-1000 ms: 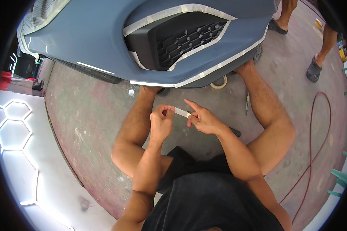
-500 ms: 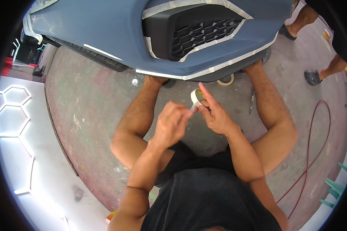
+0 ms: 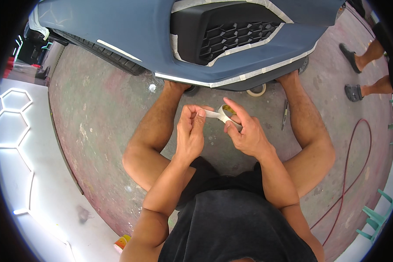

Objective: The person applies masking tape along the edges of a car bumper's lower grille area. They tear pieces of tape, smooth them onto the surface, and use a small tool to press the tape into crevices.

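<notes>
A roll of masking tape (image 3: 222, 116) is gripped in my right hand (image 3: 250, 134), with the thumb on its near side and the index finger stretched out past it. My left hand (image 3: 191, 133) pinches the loose end of the tape, and a short strip spans the gap between the hands. Just beyond them stands the blue-grey car bumper (image 3: 131, 39). Pale masking tape (image 3: 249, 76) runs along its lower edge and frames the black honeycomb grille (image 3: 240, 39).
On the floor, a second tape roll (image 3: 256, 90) lies under the bumper, and a pen-like tool (image 3: 284, 114) rests beside my right leg. A red hose (image 3: 346, 174) loops at the right. Another person's feet (image 3: 354, 92) stand at the far right. Lit hexagon lights (image 3: 15, 100) line the left side.
My left hand has taken the tape's loose end and drawn a short strip out to the left. At the far right, the other person's legs have shifted.
</notes>
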A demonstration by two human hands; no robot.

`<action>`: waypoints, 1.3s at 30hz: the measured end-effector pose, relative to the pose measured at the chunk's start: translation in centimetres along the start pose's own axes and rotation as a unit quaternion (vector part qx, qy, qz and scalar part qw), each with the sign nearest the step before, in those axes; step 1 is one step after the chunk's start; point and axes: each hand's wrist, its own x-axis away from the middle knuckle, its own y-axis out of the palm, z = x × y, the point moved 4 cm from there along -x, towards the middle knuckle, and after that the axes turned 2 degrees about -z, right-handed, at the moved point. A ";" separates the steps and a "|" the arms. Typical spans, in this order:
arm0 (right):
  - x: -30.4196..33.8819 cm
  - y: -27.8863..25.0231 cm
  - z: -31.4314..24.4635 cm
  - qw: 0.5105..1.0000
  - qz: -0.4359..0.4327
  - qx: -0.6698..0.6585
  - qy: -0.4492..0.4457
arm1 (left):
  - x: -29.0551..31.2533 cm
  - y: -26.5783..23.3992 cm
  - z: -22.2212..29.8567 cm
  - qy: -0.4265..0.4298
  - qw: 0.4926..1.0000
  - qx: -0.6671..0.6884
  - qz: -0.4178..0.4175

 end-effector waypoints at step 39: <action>0.7 0.1 14.2 0.894 0.066 0.359 0.260 | -1.1 -0.3 -14.4 -0.203 0.931 0.285 0.103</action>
